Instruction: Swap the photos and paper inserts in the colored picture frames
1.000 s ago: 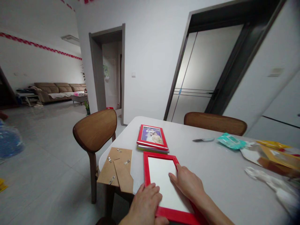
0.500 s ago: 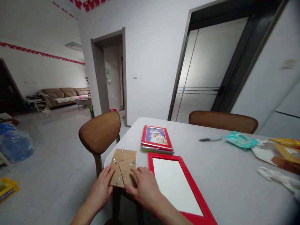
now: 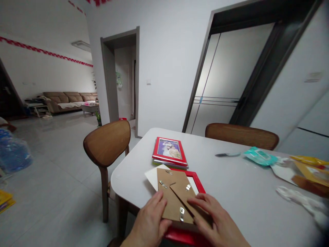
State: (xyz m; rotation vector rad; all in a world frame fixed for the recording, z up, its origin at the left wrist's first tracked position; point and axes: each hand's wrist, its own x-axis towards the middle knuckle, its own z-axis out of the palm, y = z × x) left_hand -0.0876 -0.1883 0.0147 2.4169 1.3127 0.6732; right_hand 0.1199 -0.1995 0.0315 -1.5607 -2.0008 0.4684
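A brown picture frame backing board (image 3: 172, 199) with metal hangers and a slit is held between my two hands, tilted above the red frame (image 3: 197, 180). My left hand (image 3: 151, 219) grips its left edge, thumb at the near corner. Closed on the right edge is my right hand (image 3: 216, 218). Beneath the board, a white sheet (image 3: 153, 178) pokes out at the left; whether it is attached to the board I cannot tell. The board covers most of the red frame. Behind it lies a small stack topped by a red-framed photo (image 3: 169, 151).
On the white table (image 3: 203, 140) lie a knife (image 3: 227, 154), a teal wipes pack (image 3: 260, 156), opened packaging (image 3: 308, 171) and a crumpled white plastic piece (image 3: 300, 202). Wooden chairs stand at the left (image 3: 109, 144) and far side (image 3: 241, 135). Bottled water (image 3: 15, 154) is on the floor.
Both hands have carried the backing board from the table's left edge rightward over the red frame. The white sheet now sticks out to the left under the board.
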